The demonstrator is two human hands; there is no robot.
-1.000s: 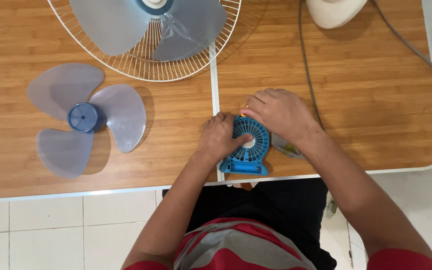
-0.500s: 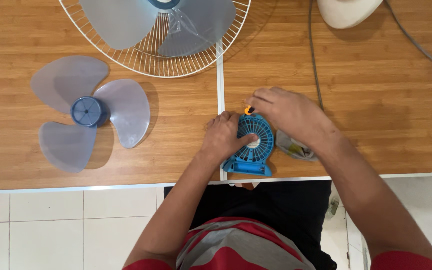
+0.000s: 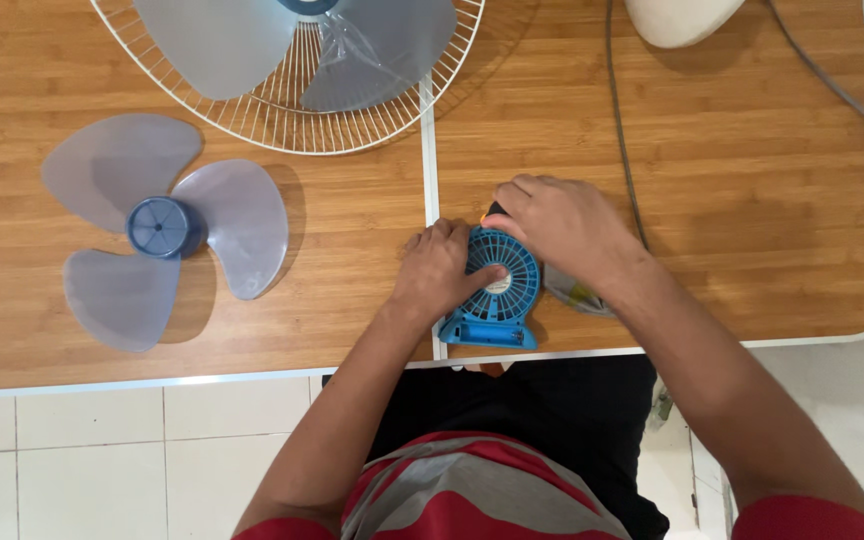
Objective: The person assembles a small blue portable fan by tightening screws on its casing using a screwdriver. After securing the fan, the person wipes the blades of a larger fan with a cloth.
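A small blue fan [image 3: 498,305] lies flat on the wooden table [image 3: 732,200] near its front edge. My left hand [image 3: 440,268] grips the fan's left side, thumb pressed on the round grille. My right hand [image 3: 564,228] is closed at the fan's top edge around a small orange-handled tool [image 3: 490,213]. Only the tool's end peeks out from under the fingers. Where its tip touches the fan is hidden.
A loose three-blade fan propeller [image 3: 160,230] lies at the left. A white wire fan guard [image 3: 282,125] with a blade inside sits at the top. A white fan base [image 3: 674,20] and grey cable [image 3: 616,120] are top right. A small grey packet [image 3: 570,291] lies under my right wrist.
My right hand has dropped back onto the fan's top edge, covering most of the orange tool that showed half a second ago. My left hand stays on the fan.
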